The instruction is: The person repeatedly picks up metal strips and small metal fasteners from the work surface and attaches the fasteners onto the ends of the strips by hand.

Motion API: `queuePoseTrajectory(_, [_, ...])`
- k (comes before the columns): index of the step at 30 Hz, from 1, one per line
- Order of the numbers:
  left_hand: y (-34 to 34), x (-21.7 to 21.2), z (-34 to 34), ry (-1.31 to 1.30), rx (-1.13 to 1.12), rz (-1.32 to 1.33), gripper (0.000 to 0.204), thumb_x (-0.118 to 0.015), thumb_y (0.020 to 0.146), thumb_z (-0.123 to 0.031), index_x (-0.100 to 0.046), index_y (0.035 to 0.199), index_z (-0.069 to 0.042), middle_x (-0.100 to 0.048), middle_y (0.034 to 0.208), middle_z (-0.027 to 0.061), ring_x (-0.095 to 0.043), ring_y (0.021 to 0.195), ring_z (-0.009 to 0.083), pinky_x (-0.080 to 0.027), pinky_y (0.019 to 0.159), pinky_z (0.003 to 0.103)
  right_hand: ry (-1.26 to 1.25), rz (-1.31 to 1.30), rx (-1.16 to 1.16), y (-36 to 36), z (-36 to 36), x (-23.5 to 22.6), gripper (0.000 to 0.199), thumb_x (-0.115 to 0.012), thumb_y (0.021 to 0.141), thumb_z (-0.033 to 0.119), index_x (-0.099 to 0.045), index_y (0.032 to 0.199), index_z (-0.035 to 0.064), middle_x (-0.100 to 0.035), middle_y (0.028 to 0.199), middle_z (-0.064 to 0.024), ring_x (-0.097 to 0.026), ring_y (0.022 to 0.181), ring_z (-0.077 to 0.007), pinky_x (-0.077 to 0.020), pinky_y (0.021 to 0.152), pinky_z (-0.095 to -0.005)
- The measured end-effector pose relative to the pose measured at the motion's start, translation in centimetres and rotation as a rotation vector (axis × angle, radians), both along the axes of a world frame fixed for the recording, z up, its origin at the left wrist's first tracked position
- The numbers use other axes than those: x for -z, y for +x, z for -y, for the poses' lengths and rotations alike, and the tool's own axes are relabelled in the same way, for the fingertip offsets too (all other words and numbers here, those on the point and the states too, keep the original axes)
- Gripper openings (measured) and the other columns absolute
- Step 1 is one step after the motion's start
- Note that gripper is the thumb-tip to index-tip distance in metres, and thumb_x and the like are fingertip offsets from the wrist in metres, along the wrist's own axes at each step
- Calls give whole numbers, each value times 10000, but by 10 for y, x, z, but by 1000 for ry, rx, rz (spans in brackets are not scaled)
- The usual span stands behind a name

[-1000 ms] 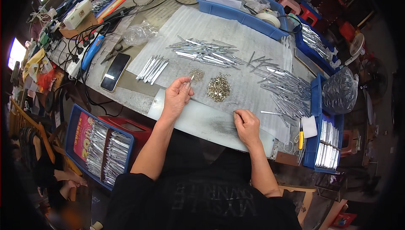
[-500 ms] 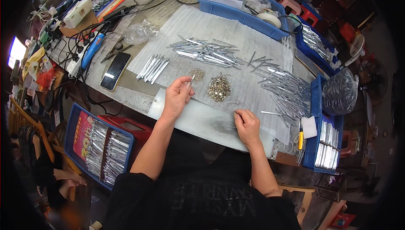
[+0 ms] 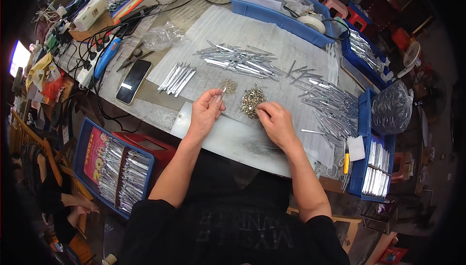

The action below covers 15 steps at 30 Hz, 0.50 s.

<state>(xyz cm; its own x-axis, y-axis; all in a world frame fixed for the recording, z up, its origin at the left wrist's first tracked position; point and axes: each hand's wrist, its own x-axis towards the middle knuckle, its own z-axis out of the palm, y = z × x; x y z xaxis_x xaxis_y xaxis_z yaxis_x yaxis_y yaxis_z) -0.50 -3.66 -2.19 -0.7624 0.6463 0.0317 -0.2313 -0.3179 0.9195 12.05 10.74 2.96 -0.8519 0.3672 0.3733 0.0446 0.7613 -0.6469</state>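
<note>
My left hand (image 3: 206,113) is closed in a pinch around a slim silver metal stick, mostly hidden by the fingers; its bright tip (image 3: 224,90) pokes out. Just beyond it lies a small scatter of tiny pale gold parts (image 3: 229,86). My right hand (image 3: 275,123) is at the near right edge of a pile of small gold metal parts (image 3: 252,101), thumb and forefinger pressed together. Whether a part is between those fingertips is too small to see. Both hands are over a pale smooth board (image 3: 218,141) at the bench's front edge.
Silver sticks lie in a far heap (image 3: 238,61), a neat row (image 3: 176,79) and a right-hand heap (image 3: 330,104). A phone (image 3: 134,82) rests at left. Blue bins (image 3: 279,17) stand behind; a partitioned blue bin (image 3: 114,168) is lower left. A yellow-handled cutter (image 3: 346,163) lies right.
My right hand has moved left and away from me, from the pale board to the gold pile. My left hand has barely shifted and keeps the metal stick.
</note>
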Motion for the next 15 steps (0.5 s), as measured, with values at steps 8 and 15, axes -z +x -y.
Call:
queuePoseTrajectory(8, [1,-2,-1,13,-2,3,168,-466,856,-87,-492,1009,-23,-492,657,1,-336,470,13,-259,405,153,174,227,-90,-55,0,12,124,-529,736,145,-594,736,40,-578,749,-124,-552,747,-299,-413,671,-403])
queuePoseTrajectory(15, [0,0,-1,1,-1,-11,180,-480,855,-121,-489,1011,-31,-499,656,10,-330,464,32,-246,404,165,296,460,-83,-79,4,14,146,-519,726,147,-607,702,34,-599,733,-141,-579,715,-304,-383,659,-468])
